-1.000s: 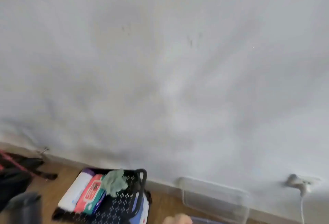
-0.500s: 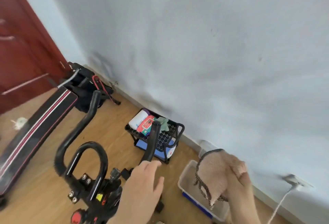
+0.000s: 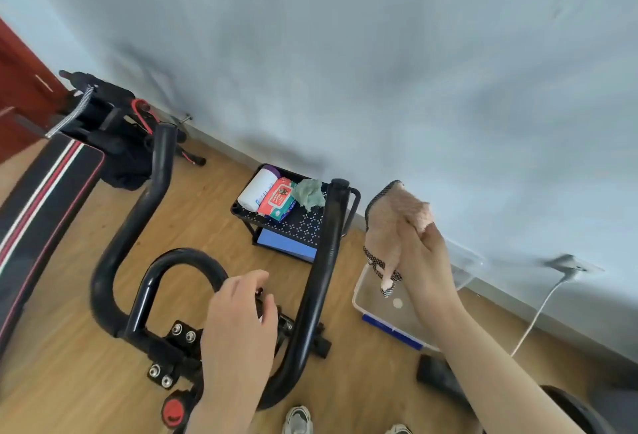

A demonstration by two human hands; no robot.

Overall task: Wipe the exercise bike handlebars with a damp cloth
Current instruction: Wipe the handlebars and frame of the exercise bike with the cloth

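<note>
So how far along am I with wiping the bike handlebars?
Barely started. Done: the cloth is picked up, gripped in your right hand above the clear tub, apart from the handlebars. In hand: your left hand is at their centre; whether it grips anything I cannot tell. Left: all the wiping, since the cloth touches no bar yet.

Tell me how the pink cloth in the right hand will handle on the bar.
Probably floppy: the pink cloth droops in a limp point from the right hand. Likely light, since one hand holds it up. Its fuzzy pile should wrap the handlebar rather than slide.
</note>
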